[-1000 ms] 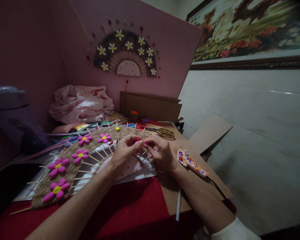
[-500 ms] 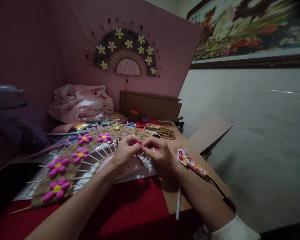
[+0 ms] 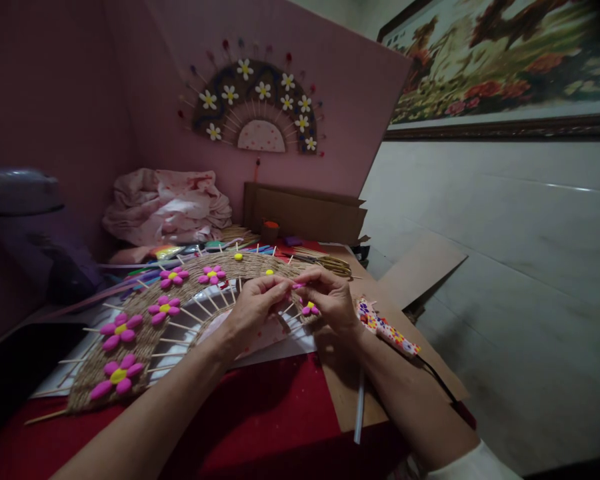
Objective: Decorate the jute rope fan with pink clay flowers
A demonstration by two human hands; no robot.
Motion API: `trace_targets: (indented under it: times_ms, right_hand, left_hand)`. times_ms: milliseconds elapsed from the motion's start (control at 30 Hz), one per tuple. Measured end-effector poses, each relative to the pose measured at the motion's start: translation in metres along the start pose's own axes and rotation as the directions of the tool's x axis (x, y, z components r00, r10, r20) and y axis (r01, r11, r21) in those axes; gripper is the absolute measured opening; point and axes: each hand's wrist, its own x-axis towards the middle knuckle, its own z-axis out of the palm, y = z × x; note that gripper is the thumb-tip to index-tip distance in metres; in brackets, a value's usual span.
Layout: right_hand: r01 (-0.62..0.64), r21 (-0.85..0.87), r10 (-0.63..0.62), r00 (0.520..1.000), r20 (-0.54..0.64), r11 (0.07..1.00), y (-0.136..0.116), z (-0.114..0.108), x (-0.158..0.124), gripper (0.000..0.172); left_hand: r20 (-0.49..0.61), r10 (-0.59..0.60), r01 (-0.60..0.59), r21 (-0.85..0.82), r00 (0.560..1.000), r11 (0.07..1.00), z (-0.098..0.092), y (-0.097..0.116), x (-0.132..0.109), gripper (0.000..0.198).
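Observation:
A small piece of pink clay [image 3: 297,286] shows between my fingertips, mostly hidden by them. My left hand [image 3: 257,303] pinches at its left end, thumb and forefinger pressed together. From the other side, my right hand [image 3: 330,300] grips the same piece with bent fingers. Below both hands lies a fan-shaped arch wound with twine [image 3: 145,347] over thin wooden sticks. Pink flowers with yellow centres, such as a large pink flower [image 3: 117,377], are set along it. A lone yellow dot [image 3: 238,257] sits near its top, and a pink flower [image 3: 309,308] shows beneath my right hand.
At the right lies a glue gun wrapped in flowered cloth [image 3: 387,327], its black cord trailing off. Scissors [image 3: 336,265] rest behind my right hand. Cardboard [image 3: 305,213] and bundled pink cloth [image 3: 167,207] stand at the back. A finished flowered fan [image 3: 257,100] hangs on the wall.
My hands have shifted slightly right, and the right fingers have spread a little from the left ones. More of the pink clay shows between them. The whole view has moved slightly.

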Motion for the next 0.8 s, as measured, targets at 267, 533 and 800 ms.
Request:
trace_targets:
  times_ms: [267, 533, 800]
  right_hand:
    - [0.239, -0.195, -0.229, 0.971, 0.070, 0.951, 0.0018, -0.0003, -0.0032, 0.023]
    - [0.278, -0.230, -0.274, 0.960, 0.047, 0.933, 0.0009, -0.0003, -0.0025, 0.019]
    - [0.261, -0.226, -0.250, 0.965, 0.076, 0.939, -0.0016, 0.0015, -0.0028, 0.014]
  left_hand:
    - [-0.051, -0.069, 0.066, -0.049, 0.996, 0.997, 0.0002, 0.0010, -0.0021, 0.031]
    - [0.047, -0.087, 0.086, 0.012, 0.995, 0.996, -0.0039, -0.0008, -0.0007, 0.035]
    - [0.006, -0.068, 0.069, -0.036, 0.998, 0.997, -0.0013, -0.0016, -0.0014, 0.045]
